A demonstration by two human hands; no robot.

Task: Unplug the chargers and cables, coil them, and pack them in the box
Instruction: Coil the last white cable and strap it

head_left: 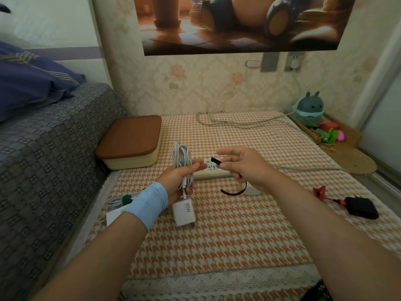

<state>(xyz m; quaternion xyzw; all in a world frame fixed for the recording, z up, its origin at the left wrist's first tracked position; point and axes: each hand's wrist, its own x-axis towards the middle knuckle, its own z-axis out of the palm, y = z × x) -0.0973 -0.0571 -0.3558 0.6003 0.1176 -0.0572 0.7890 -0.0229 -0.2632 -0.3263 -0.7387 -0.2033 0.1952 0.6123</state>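
My left hand (pixel 181 178) grips a coiled white cable (pixel 182 161) above the checked mat; its white 90W charger (pixel 184 210) hangs below the hand. My right hand (pixel 245 165) pinches the end of a black strap (pixel 217 161), whose tail (pixel 235 191) loops down under the palm. Between and behind the hands lies a cream power strip (pixel 211 172). The cream box with a brown lid (pixel 131 141) sits shut at the mat's far left. A second white cable bundle with a green tie (pixel 125 199) lies under my left wrist.
A black charger with a red cable and clip (pixel 361 207) lies at the right. A white block (pixel 252 190) sits under my right hand. The strip's grey cord (pixel 243 124) runs along the wall. A sofa (pixel 43 159) borders the left; toys (pixel 310 111) stand far right.
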